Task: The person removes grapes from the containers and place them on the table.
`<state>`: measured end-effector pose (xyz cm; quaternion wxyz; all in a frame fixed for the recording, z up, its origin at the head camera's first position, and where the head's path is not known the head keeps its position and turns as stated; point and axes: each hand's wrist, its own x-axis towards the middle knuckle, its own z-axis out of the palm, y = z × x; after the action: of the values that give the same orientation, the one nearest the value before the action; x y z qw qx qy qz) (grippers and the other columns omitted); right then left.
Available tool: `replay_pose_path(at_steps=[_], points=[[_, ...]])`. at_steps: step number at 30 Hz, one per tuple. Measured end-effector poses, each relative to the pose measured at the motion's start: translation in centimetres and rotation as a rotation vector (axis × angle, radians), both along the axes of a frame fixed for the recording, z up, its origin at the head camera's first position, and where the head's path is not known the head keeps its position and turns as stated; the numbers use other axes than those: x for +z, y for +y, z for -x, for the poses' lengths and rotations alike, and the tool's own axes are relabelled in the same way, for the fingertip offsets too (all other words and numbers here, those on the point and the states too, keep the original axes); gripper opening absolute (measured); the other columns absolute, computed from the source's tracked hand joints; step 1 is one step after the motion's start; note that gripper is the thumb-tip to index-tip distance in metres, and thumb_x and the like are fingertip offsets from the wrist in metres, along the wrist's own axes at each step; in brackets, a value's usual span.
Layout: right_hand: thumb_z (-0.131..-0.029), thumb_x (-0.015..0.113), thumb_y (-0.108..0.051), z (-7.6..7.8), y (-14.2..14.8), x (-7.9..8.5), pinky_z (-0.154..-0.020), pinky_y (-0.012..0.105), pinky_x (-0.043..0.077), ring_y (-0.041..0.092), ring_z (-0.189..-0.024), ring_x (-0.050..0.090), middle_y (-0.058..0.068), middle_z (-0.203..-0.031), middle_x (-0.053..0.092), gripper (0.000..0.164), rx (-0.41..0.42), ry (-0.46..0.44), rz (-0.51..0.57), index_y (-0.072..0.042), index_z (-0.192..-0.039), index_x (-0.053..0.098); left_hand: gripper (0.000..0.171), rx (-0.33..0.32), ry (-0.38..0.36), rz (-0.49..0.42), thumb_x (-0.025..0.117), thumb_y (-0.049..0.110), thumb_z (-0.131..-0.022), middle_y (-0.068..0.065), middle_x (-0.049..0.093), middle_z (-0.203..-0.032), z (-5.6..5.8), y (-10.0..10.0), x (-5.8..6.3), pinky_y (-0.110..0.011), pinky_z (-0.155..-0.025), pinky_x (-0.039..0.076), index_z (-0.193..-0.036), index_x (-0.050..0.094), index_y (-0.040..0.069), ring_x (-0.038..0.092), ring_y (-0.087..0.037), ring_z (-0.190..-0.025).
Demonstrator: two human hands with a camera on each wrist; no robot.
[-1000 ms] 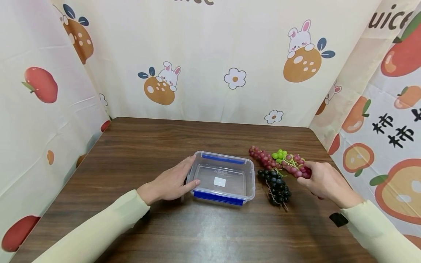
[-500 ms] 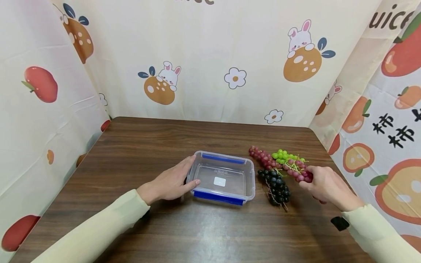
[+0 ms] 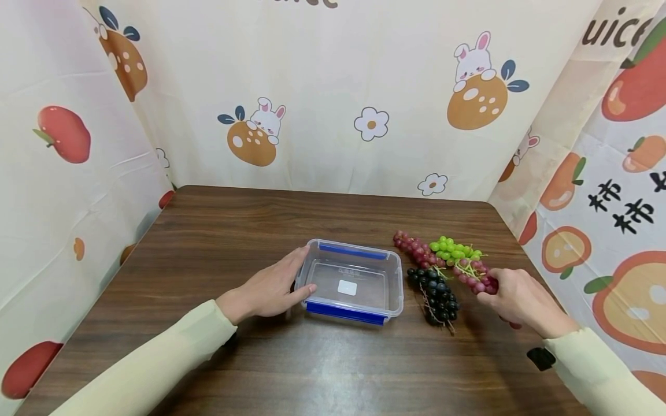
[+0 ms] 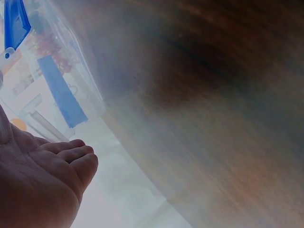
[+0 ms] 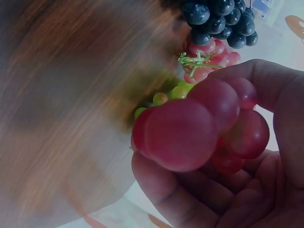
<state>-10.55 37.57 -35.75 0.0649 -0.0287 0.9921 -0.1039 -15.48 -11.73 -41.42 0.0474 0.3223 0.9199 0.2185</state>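
Observation:
My right hand (image 3: pixel 522 300) grips one end of a bunch of red grapes (image 3: pixel 476 277); in the right wrist view the thumb and curled fingers close round the plump red grapes (image 5: pixel 180 135). Behind that bunch lies a bunch of green grapes (image 3: pixel 455 249). A second bunch of red grapes (image 3: pixel 416 248) and a bunch of black grapes (image 3: pixel 439 297) lie to its left. My left hand (image 3: pixel 273 289) rests with extended fingers against the left side of a clear plastic food container (image 3: pixel 347 315) with blue clips. The container has no lid on and nothing in it but a white label.
The brown wooden table (image 3: pixel 250 358) carries everything. A printed fabric curtain (image 3: pixel 322 150) stands at its back edge, and more printed cloth (image 3: pixel 588 190) hangs along the right and left sides.
My right hand has drawn the held red grapes slightly right and toward me, away from the green bunch, which shows more now. The left hand and container have stayed put.

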Motion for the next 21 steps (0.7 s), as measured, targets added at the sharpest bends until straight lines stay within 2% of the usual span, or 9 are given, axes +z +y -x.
replay_pose_path(at_steps=[21], points=[[-0.089, 0.073, -0.027, 0.06, 0.69, -1.01, -0.048, 0.033, 0.039, 0.016, -0.050, 0.051, 0.001, -0.061, 0.052, 0.025, -0.017, -0.062, -0.023, -0.008, -0.081, 0.060, 0.092, 0.002, -0.006, -0.001, 0.042, 0.064, -0.103, -0.012, 0.016, -0.170, -0.03, 0.00, -0.01, -0.047, -0.121, 0.028, -0.165, 0.008, 0.006, 0.022, -0.026, -0.155]])
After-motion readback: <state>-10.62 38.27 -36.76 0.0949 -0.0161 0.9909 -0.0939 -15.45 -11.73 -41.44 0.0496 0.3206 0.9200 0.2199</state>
